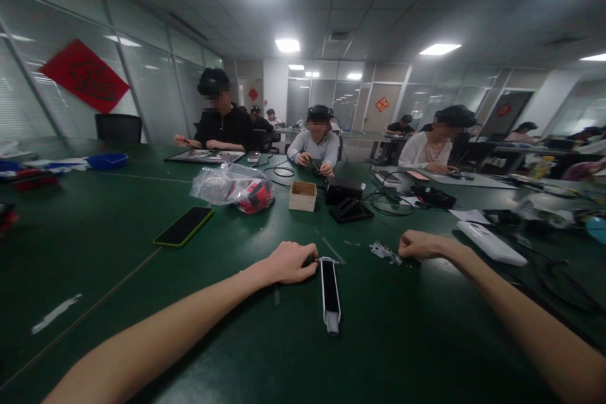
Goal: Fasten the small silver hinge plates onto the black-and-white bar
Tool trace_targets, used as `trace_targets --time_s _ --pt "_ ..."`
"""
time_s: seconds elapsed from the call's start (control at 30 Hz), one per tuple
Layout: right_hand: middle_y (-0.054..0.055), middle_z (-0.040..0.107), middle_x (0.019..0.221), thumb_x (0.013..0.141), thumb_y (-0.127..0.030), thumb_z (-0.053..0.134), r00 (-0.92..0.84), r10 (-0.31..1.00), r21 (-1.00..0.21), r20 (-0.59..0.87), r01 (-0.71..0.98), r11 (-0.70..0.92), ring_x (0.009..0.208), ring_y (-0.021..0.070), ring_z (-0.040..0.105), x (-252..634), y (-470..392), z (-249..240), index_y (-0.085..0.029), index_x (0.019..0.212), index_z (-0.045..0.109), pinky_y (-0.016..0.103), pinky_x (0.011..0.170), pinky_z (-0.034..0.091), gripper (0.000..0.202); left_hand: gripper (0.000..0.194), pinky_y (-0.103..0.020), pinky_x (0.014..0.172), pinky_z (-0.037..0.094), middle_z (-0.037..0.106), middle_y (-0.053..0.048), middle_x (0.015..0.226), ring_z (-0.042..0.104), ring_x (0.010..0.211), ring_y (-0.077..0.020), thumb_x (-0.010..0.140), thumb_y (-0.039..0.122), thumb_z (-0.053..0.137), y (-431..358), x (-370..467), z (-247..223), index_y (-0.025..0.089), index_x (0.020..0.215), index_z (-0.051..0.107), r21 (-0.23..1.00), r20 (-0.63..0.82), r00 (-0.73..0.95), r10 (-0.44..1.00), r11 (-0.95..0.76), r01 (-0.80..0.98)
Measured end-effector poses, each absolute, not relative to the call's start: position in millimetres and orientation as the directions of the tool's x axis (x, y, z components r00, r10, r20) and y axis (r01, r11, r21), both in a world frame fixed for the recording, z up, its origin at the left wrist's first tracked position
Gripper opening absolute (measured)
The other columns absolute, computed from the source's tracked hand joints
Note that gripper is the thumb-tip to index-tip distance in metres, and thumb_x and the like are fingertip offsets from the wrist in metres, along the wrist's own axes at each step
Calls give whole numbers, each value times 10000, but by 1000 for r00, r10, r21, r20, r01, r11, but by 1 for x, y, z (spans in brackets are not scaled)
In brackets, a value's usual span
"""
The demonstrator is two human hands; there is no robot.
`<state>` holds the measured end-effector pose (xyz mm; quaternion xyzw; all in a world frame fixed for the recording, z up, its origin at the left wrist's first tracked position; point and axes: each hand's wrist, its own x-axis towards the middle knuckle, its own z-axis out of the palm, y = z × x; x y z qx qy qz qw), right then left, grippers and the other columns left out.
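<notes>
My left hand (294, 262) rests on the green table with its thumb and fingers curled together at the top end of a long, narrow device (330, 293). This device has a white frame, a black inset and a grey lower end, and lies lengthwise towards me. A small dark patch shows between the fingers; I cannot tell what it is. To the right, my right hand (422, 245) is closed, fingertips down at the table. Beside those fingertips lies a cluster of small grey metal pieces (386, 253). Whatever the right fingers pinch is too small or hidden to name.
A phone (184, 226) in a green case lies left. Ahead are a plastic bag (231, 188) with red-black contents, a small open box (303, 196) and a black tray (351, 211). A white oblong case (491, 243) and cables lie right. Several people sit across the table.
</notes>
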<state>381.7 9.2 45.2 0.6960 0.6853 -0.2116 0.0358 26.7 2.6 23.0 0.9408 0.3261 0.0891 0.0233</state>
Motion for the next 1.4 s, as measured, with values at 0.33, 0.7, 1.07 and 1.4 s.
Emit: trace_targets --time_s 0.33,0.7,1.07,1.4 --pt "53 654 787 729 -201 535 -173 977 -241 -124 961 140 708 176 591 348 2 69 -143 866 646 241 612 400 185 194 -258 579 420 630 -2 683 621 622 -190 895 350 434 4 26 20 212 990 533 75 171 782 600 -799 597" --pt "36 642 936 887 -279 462 -361 910 -591 201 696 407 847 169 580 259 -31 13 -192 957 626 302 755 460 198 220 -264 608 437 648 -20 752 634 681 -200 935 372 379 4 27 23 215 973 529 36 153 784 602 -796 604" --pt "37 632 932 869 -272 490 -312 914 -617 259 675 405 764 153 568 261 -36 4 -186 1001 626 289 669 464 208 202 -265 600 432 647 -19 739 625 652 -194 920 343 390 5 27 23 206 930 539 35 142 786 602 -796 604" --pt "32 637 884 838 -268 530 -354 896 -614 267 654 441 733 146 569 258 -40 10 -183 960 647 285 663 477 190 206 -264 616 439 645 -22 735 626 671 -195 913 351 398 5 28 22 206 925 543 38 136 776 616 -786 617"
